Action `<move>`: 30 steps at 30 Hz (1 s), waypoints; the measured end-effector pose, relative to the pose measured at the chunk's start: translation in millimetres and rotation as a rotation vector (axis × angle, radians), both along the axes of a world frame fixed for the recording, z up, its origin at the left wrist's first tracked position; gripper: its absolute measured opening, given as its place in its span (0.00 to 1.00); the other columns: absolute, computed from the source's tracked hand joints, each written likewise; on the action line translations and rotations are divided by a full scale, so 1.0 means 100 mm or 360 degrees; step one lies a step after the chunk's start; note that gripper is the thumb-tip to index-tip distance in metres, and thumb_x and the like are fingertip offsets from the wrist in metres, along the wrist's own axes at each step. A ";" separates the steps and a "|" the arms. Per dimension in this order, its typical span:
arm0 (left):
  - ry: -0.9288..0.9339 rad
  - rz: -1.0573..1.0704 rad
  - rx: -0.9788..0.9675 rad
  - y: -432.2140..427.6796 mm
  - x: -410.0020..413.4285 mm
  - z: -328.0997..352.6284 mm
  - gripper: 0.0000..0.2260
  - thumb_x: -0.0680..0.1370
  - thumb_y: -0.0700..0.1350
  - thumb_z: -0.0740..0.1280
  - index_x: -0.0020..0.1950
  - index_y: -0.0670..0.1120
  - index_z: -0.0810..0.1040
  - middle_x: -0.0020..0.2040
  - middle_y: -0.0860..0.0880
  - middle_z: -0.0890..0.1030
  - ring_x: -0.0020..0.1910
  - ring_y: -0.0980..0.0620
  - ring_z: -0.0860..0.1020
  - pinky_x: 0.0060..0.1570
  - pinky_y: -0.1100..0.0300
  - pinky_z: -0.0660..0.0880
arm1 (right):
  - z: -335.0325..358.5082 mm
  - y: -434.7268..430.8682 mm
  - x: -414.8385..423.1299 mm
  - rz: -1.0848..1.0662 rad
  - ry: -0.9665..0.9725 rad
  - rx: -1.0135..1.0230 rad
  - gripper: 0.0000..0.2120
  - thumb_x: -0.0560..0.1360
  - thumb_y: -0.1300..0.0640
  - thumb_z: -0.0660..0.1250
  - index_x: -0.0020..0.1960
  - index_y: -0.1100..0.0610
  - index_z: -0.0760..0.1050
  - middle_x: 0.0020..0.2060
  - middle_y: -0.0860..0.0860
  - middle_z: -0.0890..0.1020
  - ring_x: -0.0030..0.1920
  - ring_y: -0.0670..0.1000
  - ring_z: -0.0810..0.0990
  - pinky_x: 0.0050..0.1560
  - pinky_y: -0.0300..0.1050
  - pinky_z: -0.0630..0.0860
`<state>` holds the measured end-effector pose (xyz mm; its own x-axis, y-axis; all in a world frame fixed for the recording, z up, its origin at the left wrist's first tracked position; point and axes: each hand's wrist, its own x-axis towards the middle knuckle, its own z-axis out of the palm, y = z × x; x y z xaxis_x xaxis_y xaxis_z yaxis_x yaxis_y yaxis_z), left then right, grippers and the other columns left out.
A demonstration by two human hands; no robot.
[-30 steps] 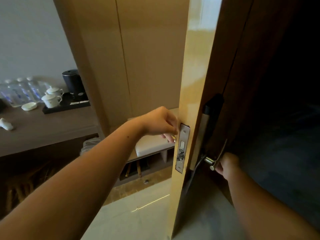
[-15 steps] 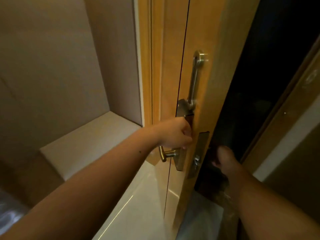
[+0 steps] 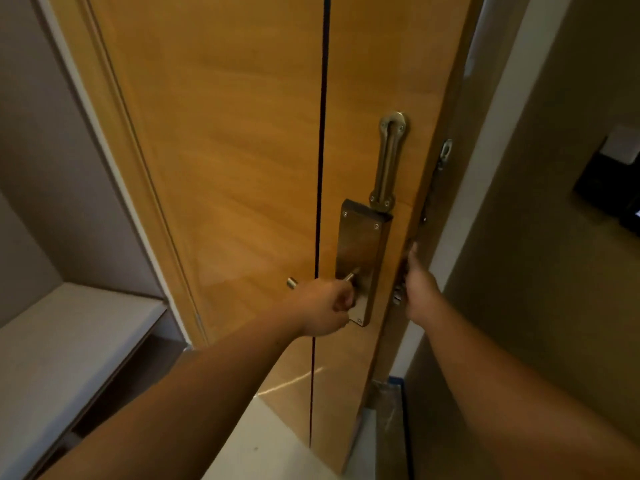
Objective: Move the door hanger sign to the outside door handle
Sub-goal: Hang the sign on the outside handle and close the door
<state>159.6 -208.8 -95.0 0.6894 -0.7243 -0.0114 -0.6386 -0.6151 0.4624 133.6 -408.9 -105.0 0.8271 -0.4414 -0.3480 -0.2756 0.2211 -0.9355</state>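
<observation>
A light wooden door [image 3: 242, 168] fills the middle of the view, almost closed against its frame. My left hand [image 3: 323, 306] is closed around the metal inside door handle [image 3: 292, 283], which juts from a tall steel lock plate [image 3: 363, 251]. My right hand [image 3: 419, 289] reaches round the door's free edge, fingers wrapped behind it and hidden on the outer side. No door hanger sign shows anywhere; whatever lies behind the door is hidden.
A metal swing-bar door guard [image 3: 389, 161] is fixed above the lock plate. A pale bench seat [image 3: 69, 341] stands at the lower left. A dark wall panel [image 3: 609, 188] hangs on the wall at the right. Pale tiled floor [image 3: 270, 445] lies below.
The door has swung from wide open to nearly closed. My left hand stays on the inside handle, and my right hand has stayed at the door's edge as the gap narrowed.
</observation>
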 end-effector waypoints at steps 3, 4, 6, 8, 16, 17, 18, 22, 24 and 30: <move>-0.0213 0.0025 0.0240 -0.23 0.38 -0.16 0.10 0.72 0.51 0.65 0.51 0.55 0.70 0.48 0.52 0.76 0.50 0.49 0.75 0.58 0.49 0.68 | 0.03 -0.29 0.16 -0.0074 -0.0030 -0.0255 0.18 0.74 0.34 0.53 0.45 0.45 0.75 0.41 0.45 0.79 0.46 0.50 0.77 0.56 0.50 0.68; -0.0295 0.0020 0.0344 -0.33 0.50 -0.18 0.11 0.73 0.54 0.64 0.53 0.54 0.70 0.50 0.51 0.77 0.53 0.48 0.75 0.60 0.47 0.64 | 0.01 -0.40 0.22 -0.0097 -0.0043 -0.0355 0.18 0.75 0.36 0.54 0.42 0.45 0.76 0.41 0.46 0.80 0.47 0.50 0.76 0.55 0.49 0.69; -0.0389 0.0005 0.0542 -0.58 0.73 -0.22 0.19 0.74 0.61 0.60 0.60 0.53 0.70 0.57 0.49 0.78 0.60 0.45 0.73 0.65 0.43 0.60 | -0.02 -0.64 0.36 -0.0124 -0.0102 -0.0502 0.16 0.76 0.39 0.56 0.41 0.47 0.78 0.43 0.49 0.82 0.49 0.52 0.79 0.55 0.51 0.73; -0.0408 0.0018 0.0710 -0.86 0.93 -0.25 0.27 0.74 0.67 0.55 0.63 0.50 0.70 0.63 0.46 0.76 0.65 0.43 0.70 0.67 0.39 0.57 | -0.04 -0.86 0.51 -0.0149 -0.0151 -0.0611 0.14 0.76 0.42 0.59 0.43 0.48 0.79 0.45 0.51 0.83 0.50 0.53 0.80 0.55 0.53 0.75; -0.0224 0.0172 0.0913 -1.68 1.57 -0.23 0.35 0.73 0.71 0.47 0.67 0.48 0.69 0.70 0.42 0.70 0.71 0.39 0.63 0.68 0.36 0.54 | -0.11 -1.43 1.09 -0.0162 -0.0056 -0.0754 0.14 0.76 0.50 0.62 0.59 0.53 0.77 0.53 0.51 0.80 0.54 0.53 0.77 0.55 0.49 0.73; -0.0208 0.0192 0.0901 -1.75 1.65 -0.24 0.35 0.73 0.71 0.47 0.67 0.48 0.69 0.70 0.41 0.70 0.71 0.39 0.63 0.69 0.36 0.54 | -0.10 -1.47 1.14 -0.0164 -0.0046 -0.0752 0.14 0.76 0.51 0.62 0.59 0.54 0.77 0.53 0.51 0.80 0.54 0.52 0.76 0.55 0.48 0.73; -0.0189 0.0201 0.0899 -1.82 1.73 -0.24 0.35 0.73 0.71 0.47 0.67 0.48 0.69 0.70 0.41 0.70 0.71 0.39 0.63 0.68 0.36 0.54 | -0.11 -1.51 1.19 -0.0163 -0.0040 -0.0748 0.15 0.76 0.51 0.63 0.60 0.54 0.76 0.53 0.50 0.79 0.53 0.51 0.76 0.55 0.48 0.73; -0.0062 0.0141 0.0872 -2.06 2.11 -0.28 0.35 0.72 0.72 0.48 0.64 0.47 0.71 0.65 0.42 0.75 0.66 0.40 0.70 0.64 0.37 0.59 | -0.16 -1.66 1.42 -0.0139 0.0027 -0.0827 0.15 0.75 0.50 0.63 0.60 0.53 0.76 0.50 0.48 0.77 0.52 0.49 0.74 0.55 0.47 0.73; 0.0022 0.0114 0.0808 -2.18 2.32 -0.30 0.36 0.71 0.73 0.49 0.63 0.46 0.73 0.64 0.43 0.75 0.65 0.41 0.71 0.62 0.37 0.61 | -0.16 -1.73 1.55 -0.0090 0.0094 -0.0868 0.10 0.75 0.50 0.63 0.54 0.51 0.77 0.48 0.47 0.77 0.50 0.49 0.75 0.56 0.51 0.75; 0.0230 0.0036 0.0452 -2.45 2.79 -0.43 0.34 0.71 0.71 0.57 0.65 0.46 0.72 0.66 0.40 0.75 0.64 0.40 0.72 0.65 0.41 0.67 | -0.10 -1.89 1.89 0.0052 0.0249 -0.0990 0.11 0.75 0.48 0.63 0.53 0.50 0.78 0.42 0.45 0.77 0.43 0.46 0.75 0.46 0.45 0.74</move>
